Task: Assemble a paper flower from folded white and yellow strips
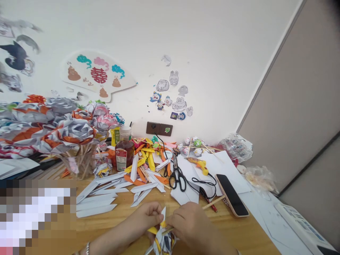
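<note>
At the table's front edge, a paper flower [165,243] of white and yellow folded pieces with some dark printing sits low between my hands, partly cut off by the frame. My left hand [152,216] pinches a white folded paper petal [163,214] with a yellow part at its base, just above the flower. A thin wooden stick [214,202] runs through my right hand [189,222], which is closed around it. One end of the stick reaches the flower; the other points right towards the phone. My right fingertips are hidden behind the hand.
Folded white strips [99,200] and orange and yellow ones [150,161] lie ahead. Behind my right hand are black-handled scissors [178,180], a yellow glue gun [199,164] with its cord, and a phone [232,194]. A bottle [124,150] and a cup of paper flowers [79,161] stand left.
</note>
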Available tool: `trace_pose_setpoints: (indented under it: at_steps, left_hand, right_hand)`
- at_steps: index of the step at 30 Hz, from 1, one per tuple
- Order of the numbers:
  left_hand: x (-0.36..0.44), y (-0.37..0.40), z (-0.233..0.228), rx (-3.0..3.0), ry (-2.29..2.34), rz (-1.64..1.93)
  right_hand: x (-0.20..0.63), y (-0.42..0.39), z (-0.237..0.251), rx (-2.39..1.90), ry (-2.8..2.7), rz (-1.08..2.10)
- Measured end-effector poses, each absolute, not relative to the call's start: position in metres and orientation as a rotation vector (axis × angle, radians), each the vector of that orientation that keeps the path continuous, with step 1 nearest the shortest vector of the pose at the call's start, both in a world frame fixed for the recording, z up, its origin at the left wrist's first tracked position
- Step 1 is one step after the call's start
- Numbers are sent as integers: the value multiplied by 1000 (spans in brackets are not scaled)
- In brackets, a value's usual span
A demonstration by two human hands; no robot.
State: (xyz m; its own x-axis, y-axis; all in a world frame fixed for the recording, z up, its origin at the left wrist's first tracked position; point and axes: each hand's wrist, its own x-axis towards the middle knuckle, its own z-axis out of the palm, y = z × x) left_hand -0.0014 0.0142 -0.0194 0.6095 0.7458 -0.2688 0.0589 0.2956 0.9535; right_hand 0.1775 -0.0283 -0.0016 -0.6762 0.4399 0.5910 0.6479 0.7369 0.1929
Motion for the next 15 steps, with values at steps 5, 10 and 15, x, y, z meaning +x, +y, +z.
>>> trace_pose_setpoints:
  at_steps: [5,10,15]
  left_hand:
    - [-1,13,-16,1201,828,526]
    - [-1,12,-13,1189,841,527]
    - [-1,13,-15,1189,839,520]
  right_hand:
    - [177,-28,-2,-821,-2424,-522]
    - [176,-26,0,-774,-2375,-526]
    - [176,-27,-1,-782,-2384,-485]
